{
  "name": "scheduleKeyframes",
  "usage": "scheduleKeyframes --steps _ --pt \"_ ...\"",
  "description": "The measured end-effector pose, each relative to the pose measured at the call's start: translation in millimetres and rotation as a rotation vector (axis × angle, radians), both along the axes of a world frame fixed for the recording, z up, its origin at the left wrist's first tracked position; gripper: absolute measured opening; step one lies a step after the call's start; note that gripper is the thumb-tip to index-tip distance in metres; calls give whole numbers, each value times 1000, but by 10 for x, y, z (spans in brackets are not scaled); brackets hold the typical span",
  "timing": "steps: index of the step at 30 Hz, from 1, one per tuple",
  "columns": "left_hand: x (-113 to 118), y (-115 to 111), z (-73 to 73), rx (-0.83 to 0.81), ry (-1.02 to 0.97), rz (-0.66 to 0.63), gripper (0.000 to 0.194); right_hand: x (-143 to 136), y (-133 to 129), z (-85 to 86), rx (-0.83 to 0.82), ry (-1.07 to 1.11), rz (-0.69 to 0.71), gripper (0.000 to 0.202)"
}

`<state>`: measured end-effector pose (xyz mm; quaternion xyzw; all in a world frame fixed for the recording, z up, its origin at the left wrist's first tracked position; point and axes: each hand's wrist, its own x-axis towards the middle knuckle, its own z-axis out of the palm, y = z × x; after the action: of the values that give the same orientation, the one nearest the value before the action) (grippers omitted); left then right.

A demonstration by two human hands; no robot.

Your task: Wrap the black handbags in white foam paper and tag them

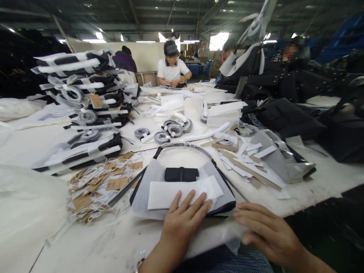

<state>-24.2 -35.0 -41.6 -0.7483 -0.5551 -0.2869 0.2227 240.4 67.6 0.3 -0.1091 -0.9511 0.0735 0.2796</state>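
Observation:
A black handbag (222,210) lies flat in front of me, its face covered by white tissue paper (146,187) and its wrapped handle (186,145) arching away from me. A black flap or strap piece (181,174) shows uncovered in the middle. My left hand (186,215) presses flat, fingers spread, on a white foam sheet (164,196) over the bag. Slightly blurred, my right hand (266,230) reaches to the bag's near right corner with fingers stretched out. Thin translucent wrapping (214,234) hangs at the table edge between my hands; whether the right fingers touch it, I cannot tell.
Wrapped black bags (89,108) are piled at left, with brown tags (116,183) on strings nearby. Coiled straps (174,129) lie beyond the handle. Paper strips (247,159) and black bags (288,117) cover the right side. A co-worker (173,67) sits across the table.

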Motion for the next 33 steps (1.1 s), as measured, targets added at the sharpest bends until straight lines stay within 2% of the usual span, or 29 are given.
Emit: scheduleKeyframes --steps 2,4,6,8,13,18,22,24,29,31,33 --pt "-2 -4 14 -36 12 -2 35 154 -164 -217 83 -152 42 47" --pt "-5 -8 26 -73 29 -2 37 194 -235 -416 136 -219 29 47" --pt "-9 -11 39 -94 44 -3 38 159 -254 -554 132 -163 4 40" --pt "-16 -10 57 -111 50 -7 40 96 -271 -612 95 -68 11 36" --pt "-55 18 175 -217 14 -14 54 -10 -447 -493 52 71 91 29" --pt "-93 79 375 -386 -62 22 80 -17 -590 -281 117 66 132 30" --pt "-98 149 471 -466 -88 45 87 4 -594 -218 109 74 177 27" --pt "-97 182 491 -465 -100 57 86 34 -606 -262 63 118 115 32" --pt "-109 248 535 -457 -119 80 78 79 -649 -528 -119 151 -271 56" --pt "-120 272 559 -456 -120 82 77 40 -639 -629 -154 113 -344 68" --pt "-134 290 579 -453 -119 81 77 -31 -619 -688 -220 101 -415 68"
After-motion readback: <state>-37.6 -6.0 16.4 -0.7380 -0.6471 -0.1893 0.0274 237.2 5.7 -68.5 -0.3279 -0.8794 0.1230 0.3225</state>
